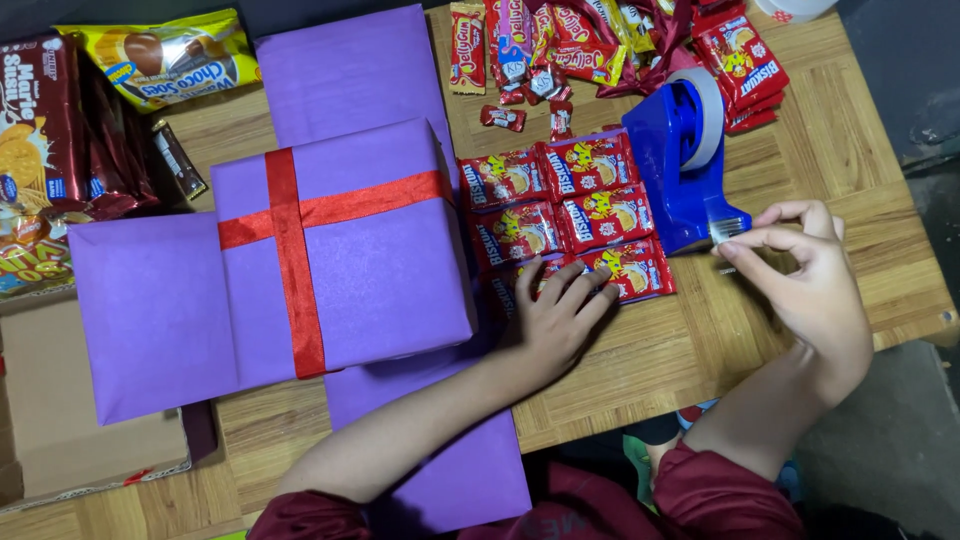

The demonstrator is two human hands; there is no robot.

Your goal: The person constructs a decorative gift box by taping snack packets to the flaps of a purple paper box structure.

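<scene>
While the left hand lies flat with its fingers spread on the lowest of the red biscuit packets, the right hand is at the front of the blue tape dispenser. The grip of the right hand is pinched together on the free end of the clear tape, between thumb and forefinger, just at the cutting edge of the dispenser. The left hand holds nothing; its grip is open and the palm presses down on the packets and on the purple paper beside them.

The biscuit packets lie in two columns and three rows on the wooden desk, between the dispenser and the purple gift box. This box is wrapped in purple paper and has a red ribbon crossed over its top. Purple flaps stretch out from the box to the left, to the far side and to the near side. More red snack packets and small candies are scattered at the far edge of the desk. Bigger biscuit bags lie at the left, near an open cardboard box.
</scene>
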